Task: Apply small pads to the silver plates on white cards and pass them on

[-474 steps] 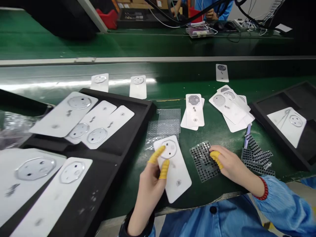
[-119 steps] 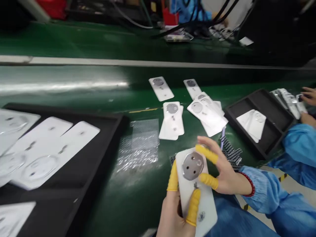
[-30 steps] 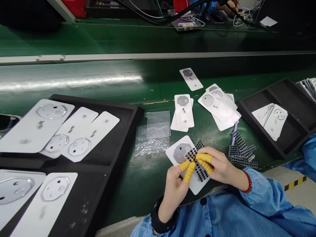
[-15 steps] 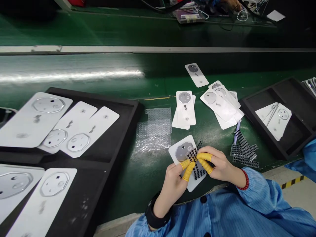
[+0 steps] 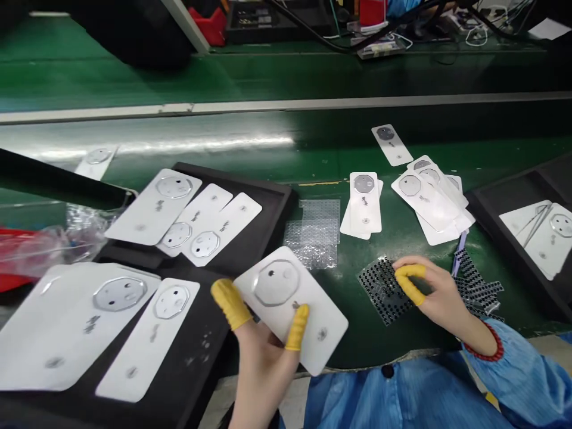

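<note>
My left hand, with yellow finger cots on its thumb and forefinger, grips a white phone back cover by its side. The cover is raised, tilted, with its octagonal camera ring toward the upper left. My right hand, also in yellow finger cots, has its fingers pinched at the upper right edge of a clear sheet of black dots on the green bench. Beside the right wrist lie strips of black dots and a purple tool, partly covered.
At left, a black tray carries several white covers. Bubble wrap lies mid-bench. Loose covers and an overlapping pile are further back. Another black tray with covers stands at right. A black bar juts in from the left.
My left hand has lifted the cover and moved it left, away from the dotted sheet. My right hand stays by the sheet, now on the bench. The view has turned left.
</note>
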`<state>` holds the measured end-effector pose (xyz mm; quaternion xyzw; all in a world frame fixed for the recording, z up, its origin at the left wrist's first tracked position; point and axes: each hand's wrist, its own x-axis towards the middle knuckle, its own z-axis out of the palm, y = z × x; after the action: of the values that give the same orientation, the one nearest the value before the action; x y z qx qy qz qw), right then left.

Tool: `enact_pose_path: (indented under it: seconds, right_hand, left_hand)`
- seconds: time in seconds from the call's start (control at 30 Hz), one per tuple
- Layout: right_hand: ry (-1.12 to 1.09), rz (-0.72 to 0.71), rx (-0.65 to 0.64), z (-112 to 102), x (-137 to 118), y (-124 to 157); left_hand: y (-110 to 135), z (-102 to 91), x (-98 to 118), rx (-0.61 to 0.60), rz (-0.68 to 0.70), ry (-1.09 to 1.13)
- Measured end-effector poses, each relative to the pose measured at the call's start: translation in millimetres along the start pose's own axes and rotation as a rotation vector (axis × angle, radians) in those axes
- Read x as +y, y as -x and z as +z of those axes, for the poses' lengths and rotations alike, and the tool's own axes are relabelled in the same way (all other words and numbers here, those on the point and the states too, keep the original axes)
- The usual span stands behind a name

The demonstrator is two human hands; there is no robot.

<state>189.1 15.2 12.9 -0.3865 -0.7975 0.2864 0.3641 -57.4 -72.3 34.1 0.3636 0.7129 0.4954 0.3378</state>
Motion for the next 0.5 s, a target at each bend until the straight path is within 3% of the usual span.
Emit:
enact_pose_path:
  seconds: [0.1, 0.2, 0.33, 0.5]
  right_hand:
    - [0.075, -0.202, 0.163, -6, -30, -16]
    - [0.192, -0.459, 0.102, -5, -50, -23]
    - [0.271, -0.513, 0.017, -10, -54, -22]
    - [0.268, -0.492, -0.092, -20, -50, -20]
  left_hand:
    - [20, 23.0, 18, -0.187, -0.077, 0.112]
    - [31, 43.0, 25, -0.362, -0.018, 0.146]
    - [36, 50.1, 23, -0.431, 0.059, 0.098]
    - [37, 50.9, 21, -0.438, -0.029, 0.182]
